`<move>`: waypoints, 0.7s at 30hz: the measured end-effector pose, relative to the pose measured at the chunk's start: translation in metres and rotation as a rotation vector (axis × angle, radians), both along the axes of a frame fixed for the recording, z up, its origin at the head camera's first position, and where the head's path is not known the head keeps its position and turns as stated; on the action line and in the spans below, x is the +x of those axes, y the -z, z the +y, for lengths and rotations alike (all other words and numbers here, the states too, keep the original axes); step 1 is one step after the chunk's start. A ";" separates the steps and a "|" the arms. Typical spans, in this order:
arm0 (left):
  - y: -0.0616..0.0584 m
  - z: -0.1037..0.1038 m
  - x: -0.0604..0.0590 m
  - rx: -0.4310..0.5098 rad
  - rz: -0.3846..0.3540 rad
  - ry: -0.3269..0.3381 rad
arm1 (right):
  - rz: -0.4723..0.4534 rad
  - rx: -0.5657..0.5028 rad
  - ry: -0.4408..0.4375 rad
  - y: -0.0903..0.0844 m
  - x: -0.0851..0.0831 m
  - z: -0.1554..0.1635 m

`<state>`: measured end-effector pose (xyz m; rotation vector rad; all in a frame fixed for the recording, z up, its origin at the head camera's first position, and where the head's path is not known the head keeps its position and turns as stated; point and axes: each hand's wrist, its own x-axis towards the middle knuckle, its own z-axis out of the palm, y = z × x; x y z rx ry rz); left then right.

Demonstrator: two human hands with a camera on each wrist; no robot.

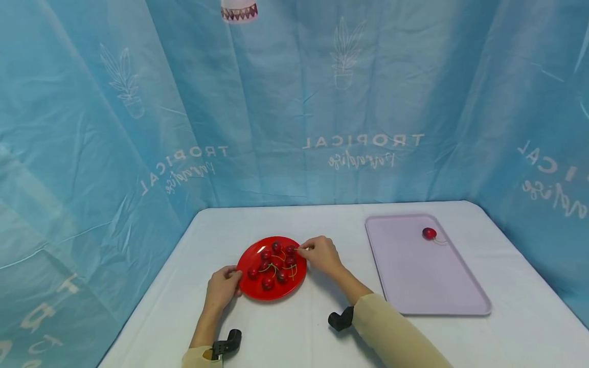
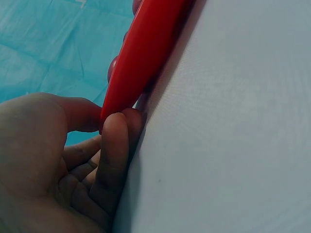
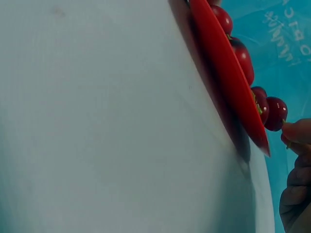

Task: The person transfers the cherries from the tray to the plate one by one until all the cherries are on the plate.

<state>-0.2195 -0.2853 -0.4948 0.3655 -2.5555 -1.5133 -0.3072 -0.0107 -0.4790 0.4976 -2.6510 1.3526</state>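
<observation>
A round red plate (image 1: 289, 291) bears several dark red cherries with green stems. My left hand (image 1: 222, 289) grips the plate's left rim, thumb on top and fingers beneath, as the left wrist view shows. At the plate's right edge, my right hand (image 1: 323, 255) pinches the stem of one cherry (image 3: 277, 114) between thumb and forefinger. That cherry sits right beside the others, over the rim. In the left wrist view the plate (image 2: 141, 58) hides most of the cherries.
To the right lies a pale lilac tray (image 1: 423, 276) with a single cherry (image 1: 429, 233) near its far right corner. Both stand on a white table (image 1: 340, 225). Blue printed curtains (image 1: 294, 102) hang behind and at both sides.
</observation>
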 end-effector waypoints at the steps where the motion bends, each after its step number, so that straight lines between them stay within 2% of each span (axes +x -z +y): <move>1: 0.000 0.000 0.000 -0.001 0.000 -0.001 | 0.003 -0.001 -0.002 0.000 0.001 -0.001; 9: 0.001 0.000 -0.001 -0.005 0.000 -0.004 | -0.013 0.011 0.004 0.000 0.003 -0.010; 21: 0.002 0.001 -0.001 -0.001 -0.003 -0.002 | -0.033 0.004 -0.037 0.003 0.003 -0.013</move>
